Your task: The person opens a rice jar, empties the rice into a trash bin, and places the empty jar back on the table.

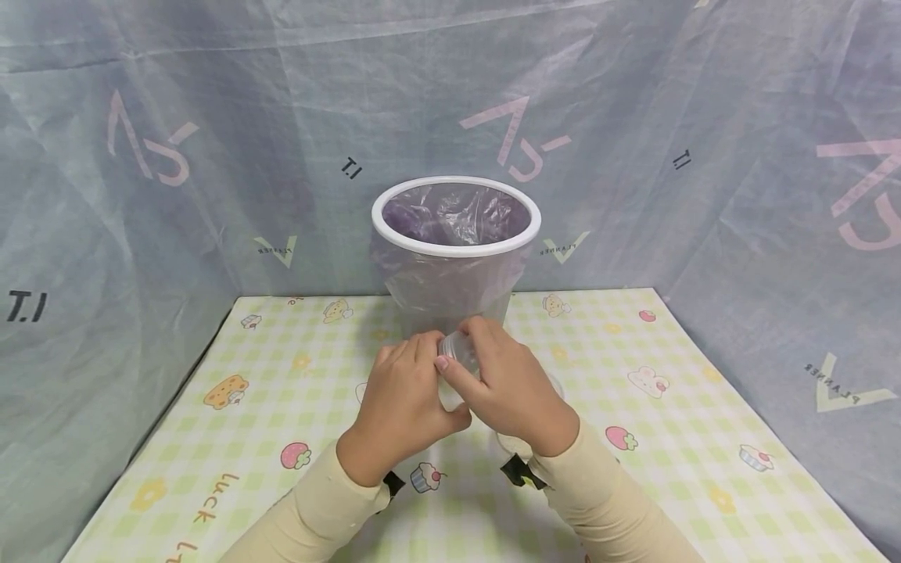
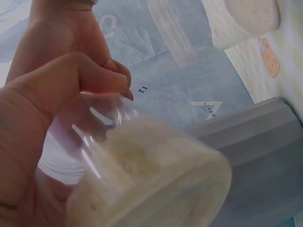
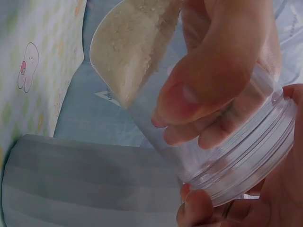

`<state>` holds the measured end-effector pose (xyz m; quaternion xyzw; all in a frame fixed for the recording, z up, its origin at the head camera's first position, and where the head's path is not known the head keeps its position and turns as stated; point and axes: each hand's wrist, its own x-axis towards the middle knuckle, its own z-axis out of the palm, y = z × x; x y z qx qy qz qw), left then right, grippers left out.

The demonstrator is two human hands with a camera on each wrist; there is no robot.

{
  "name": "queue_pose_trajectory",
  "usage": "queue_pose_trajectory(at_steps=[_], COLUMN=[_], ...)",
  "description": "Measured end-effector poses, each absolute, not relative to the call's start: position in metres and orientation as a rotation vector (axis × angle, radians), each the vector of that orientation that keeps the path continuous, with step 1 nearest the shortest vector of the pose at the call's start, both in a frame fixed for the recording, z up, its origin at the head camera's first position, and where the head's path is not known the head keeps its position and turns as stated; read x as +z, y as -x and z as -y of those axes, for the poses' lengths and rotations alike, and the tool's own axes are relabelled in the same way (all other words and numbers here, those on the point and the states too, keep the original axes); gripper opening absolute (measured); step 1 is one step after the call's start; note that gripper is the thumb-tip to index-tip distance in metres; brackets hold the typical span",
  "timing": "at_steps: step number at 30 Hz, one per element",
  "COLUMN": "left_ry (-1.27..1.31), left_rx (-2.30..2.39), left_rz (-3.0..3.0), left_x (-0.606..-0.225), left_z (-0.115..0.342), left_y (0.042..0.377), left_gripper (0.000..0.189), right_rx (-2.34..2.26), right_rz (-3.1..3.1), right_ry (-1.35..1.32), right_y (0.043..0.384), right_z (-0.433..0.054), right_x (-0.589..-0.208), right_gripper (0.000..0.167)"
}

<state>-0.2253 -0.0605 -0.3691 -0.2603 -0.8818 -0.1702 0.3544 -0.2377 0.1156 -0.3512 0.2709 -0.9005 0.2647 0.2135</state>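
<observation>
Both hands are at a clear plastic jar [image 1: 458, 350], tilted above the table. Pale, rice-like grains lie in its lower part, visible in the left wrist view on the jar [image 2: 158, 165]. Curled about the ribbed neck end is my left hand [image 1: 404, 391]. My right hand [image 1: 517, 375] grips the clear wall, thumb on the near side; in the right wrist view, its fingers show through the plastic. Whether a lid sits on the ribbed end, I cannot tell. A second clear container [image 2: 251, 14] with white grains appears in the left wrist view.
A bin [image 1: 457, 274] with a white rim and purple liner stands behind the hands at the table's far edge. Checked cloth with printed pictures covers the table [image 1: 296, 407]. Grey-blue fabric [image 1: 225, 156] hangs at the back and both sides.
</observation>
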Motion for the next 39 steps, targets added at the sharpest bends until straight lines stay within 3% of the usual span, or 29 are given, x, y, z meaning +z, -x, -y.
queue_pose_trajectory(at_steps=[25, 39], left_ry=[0.713, 0.659], left_rx=[-0.718, -0.532], left_rz=[2.538, 2.367], left_x=[-0.3624, -0.3682], left_z=[0.0657, 0.0654], left_y=[0.225, 0.2267], left_gripper=[0.078, 0.074], right_rx=[0.646, 0.581], right_rz=[2.457, 2.524], right_ry=[-0.916, -0.77], right_y=[0.2403, 0.2372], right_z=[-0.1217, -0.1192], right_x=[-0.3475, -0.3466], right_gripper=[0.041, 0.065])
